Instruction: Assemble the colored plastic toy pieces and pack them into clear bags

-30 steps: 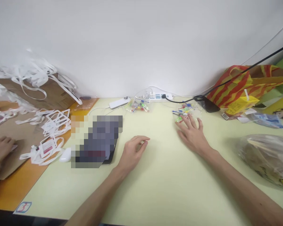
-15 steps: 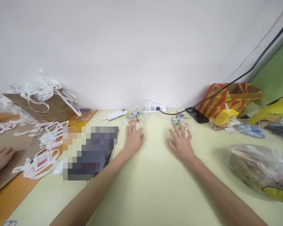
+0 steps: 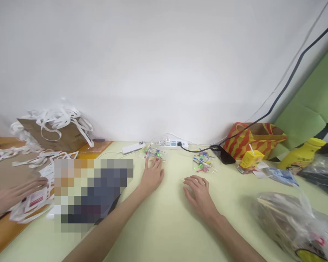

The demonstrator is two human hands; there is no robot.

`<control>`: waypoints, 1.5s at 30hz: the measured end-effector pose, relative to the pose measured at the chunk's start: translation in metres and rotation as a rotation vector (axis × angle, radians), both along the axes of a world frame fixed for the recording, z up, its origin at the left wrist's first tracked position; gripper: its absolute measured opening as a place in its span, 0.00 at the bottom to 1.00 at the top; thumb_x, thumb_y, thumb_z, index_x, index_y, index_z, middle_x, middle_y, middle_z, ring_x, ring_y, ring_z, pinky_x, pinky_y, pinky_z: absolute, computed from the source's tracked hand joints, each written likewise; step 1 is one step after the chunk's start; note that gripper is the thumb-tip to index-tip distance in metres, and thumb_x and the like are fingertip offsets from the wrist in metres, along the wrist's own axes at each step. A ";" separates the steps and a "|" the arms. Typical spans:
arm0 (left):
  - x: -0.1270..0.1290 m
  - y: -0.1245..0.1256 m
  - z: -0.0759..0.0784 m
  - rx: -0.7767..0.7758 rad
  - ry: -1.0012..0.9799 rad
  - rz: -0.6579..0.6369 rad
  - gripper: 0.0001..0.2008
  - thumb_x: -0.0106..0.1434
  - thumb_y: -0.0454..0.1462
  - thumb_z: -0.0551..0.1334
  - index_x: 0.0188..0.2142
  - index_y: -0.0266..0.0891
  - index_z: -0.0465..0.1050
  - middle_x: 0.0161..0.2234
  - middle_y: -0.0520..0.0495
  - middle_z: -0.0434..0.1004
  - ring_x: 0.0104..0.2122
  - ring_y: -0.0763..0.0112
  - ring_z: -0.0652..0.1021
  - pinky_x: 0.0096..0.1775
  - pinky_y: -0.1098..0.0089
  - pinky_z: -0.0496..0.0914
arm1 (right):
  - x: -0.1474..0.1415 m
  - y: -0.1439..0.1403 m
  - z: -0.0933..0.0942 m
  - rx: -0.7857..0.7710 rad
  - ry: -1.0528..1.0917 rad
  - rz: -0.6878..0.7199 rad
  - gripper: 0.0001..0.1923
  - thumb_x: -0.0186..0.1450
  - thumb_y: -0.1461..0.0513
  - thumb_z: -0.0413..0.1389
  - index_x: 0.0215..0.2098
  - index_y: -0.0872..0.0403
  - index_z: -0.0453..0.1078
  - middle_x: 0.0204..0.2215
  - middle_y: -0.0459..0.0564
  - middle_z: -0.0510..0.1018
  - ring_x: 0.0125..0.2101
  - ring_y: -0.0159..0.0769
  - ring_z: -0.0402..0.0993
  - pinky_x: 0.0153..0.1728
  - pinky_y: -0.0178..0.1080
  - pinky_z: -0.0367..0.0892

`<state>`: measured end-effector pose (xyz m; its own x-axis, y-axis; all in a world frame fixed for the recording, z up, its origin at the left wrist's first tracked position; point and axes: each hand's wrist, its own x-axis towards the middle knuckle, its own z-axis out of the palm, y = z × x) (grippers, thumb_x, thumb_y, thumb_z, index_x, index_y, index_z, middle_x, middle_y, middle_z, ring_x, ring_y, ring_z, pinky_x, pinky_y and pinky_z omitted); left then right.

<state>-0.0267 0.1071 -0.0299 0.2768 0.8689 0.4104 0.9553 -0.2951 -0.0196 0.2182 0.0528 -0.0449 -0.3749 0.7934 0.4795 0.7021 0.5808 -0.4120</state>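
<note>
Lying at the far edge of the pale yellow-green worktop (image 3: 169,225), a small clear plastic bag of coloured pins (image 3: 153,153) is touched by the left hand (image 3: 152,176), whose fingers are stretched out flat with their tips on the near edge of the bag; nothing is gripped. The bag's contents are too small to be made out singly, and no clear long axis can be told. A second clear bag of coloured pins (image 3: 202,164) is seen to the right of the first, apart from both hands. The right hand (image 3: 199,193) is laid palm down on the worktop, near this second bag, with fingers loosely curled and nothing held. Half a second earlier its fingertips were at that bag; they have since been drawn back. Left of the first bag, a flat dark object (image 3: 93,196) is hidden by blurring. Behind the first bag a white power strip (image 3: 172,144) is set against the wall. Far to the left, another person's hand (image 3: 15,194) is seen blurred over white-strapped card holders (image 3: 32,200). At the right edge a crumpled plastic bag (image 3: 295,222) is cut off.
</note>
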 end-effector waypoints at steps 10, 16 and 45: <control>0.033 -0.080 0.019 -0.026 -0.044 -0.247 0.23 0.68 0.42 0.59 0.59 0.37 0.65 0.65 0.36 0.62 0.70 0.49 0.54 0.67 0.46 0.53 | -0.004 -0.002 0.006 -0.110 0.044 -0.033 0.16 0.73 0.54 0.51 0.56 0.47 0.68 0.44 0.54 0.75 0.46 0.47 0.70 0.47 0.48 0.63; 0.028 -0.054 0.012 -0.220 -0.088 -0.343 0.37 0.66 0.51 0.61 0.69 0.41 0.52 0.67 0.39 0.61 0.69 0.50 0.59 0.67 0.46 0.55 | -0.005 -0.003 0.003 -0.149 0.015 0.050 0.14 0.71 0.56 0.53 0.54 0.46 0.70 0.40 0.51 0.74 0.42 0.45 0.71 0.46 0.47 0.63; 0.016 -0.068 0.008 -0.224 -0.330 -0.393 0.36 0.64 0.44 0.64 0.68 0.47 0.54 0.61 0.43 0.67 0.63 0.54 0.66 0.65 0.51 0.58 | 0.011 0.011 -0.004 -0.194 0.305 -0.181 0.05 0.65 0.58 0.54 0.32 0.51 0.67 0.30 0.48 0.72 0.32 0.41 0.69 0.34 0.40 0.64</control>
<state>-0.0111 0.0389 -0.0223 0.4853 0.8025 0.3471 0.7177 -0.5924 0.3661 0.2294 0.0634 -0.0491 -0.0845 0.9202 0.3822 0.6142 0.3501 -0.7073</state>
